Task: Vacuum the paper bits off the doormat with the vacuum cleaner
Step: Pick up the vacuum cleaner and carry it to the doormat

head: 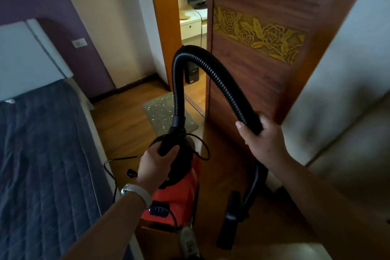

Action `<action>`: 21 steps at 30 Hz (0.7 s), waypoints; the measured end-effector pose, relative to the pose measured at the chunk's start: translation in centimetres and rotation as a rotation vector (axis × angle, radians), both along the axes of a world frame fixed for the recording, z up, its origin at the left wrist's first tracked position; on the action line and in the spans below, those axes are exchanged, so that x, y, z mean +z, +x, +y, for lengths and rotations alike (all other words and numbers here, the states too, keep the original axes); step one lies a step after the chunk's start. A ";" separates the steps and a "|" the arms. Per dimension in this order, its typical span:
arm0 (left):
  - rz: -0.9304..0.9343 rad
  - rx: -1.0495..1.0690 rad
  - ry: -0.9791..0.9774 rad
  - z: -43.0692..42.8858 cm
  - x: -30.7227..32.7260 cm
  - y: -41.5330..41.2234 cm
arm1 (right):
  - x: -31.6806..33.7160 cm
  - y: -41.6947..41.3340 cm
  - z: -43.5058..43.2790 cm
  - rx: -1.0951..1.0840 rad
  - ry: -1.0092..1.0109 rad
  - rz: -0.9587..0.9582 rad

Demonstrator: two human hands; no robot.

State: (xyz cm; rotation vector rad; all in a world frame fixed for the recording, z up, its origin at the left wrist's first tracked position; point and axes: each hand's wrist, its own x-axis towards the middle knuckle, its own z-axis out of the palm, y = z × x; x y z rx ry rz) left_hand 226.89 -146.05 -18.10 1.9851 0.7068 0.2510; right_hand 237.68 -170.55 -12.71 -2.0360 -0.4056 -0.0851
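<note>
**Approach to the doormat.** The doormat [162, 115] lies on the wooden floor at the doorway, ahead of both hands, with white paper bits [157, 110] scattered over it. Its long axis appears to run along the threshold, though part of it is covered. The vacuum cleaner [179, 194], a red body with a black top, is on the near side of the doormat and hides its near corner.

- **Left hand** [157, 160]: fingers curled round the black handle on top of the body. It is the hand nearer the doormat.
- **Right hand** [259, 139]: to the near right of the doormat, gripping the black ribbed hose [211, 69], which loops up in front of the doormat's right part.
- **Floor nozzle** [230, 217]: farthest from the doormat, below the right hand. It would probably have to be brought forward past the body.

The carved door [263, 48] stands just right of the doormat and narrows the approach. A bed [42, 154] lies well to the doormat's left. A loose cord [111, 167] trails on its near left.
</note>
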 end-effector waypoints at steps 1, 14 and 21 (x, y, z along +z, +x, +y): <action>0.002 0.008 0.004 1.4 0.0 1.2 | 0.1 1.3 1.5 0.003 -0.020 0.004; -0.046 0.094 0.049 15.5 1.5 12.7 | 1.7 13.4 16.6 0.011 0.071 0.032; -0.011 0.209 0.029 21.3 0.0 20.0 | -0.4 23.2 23.9 0.110 0.141 0.063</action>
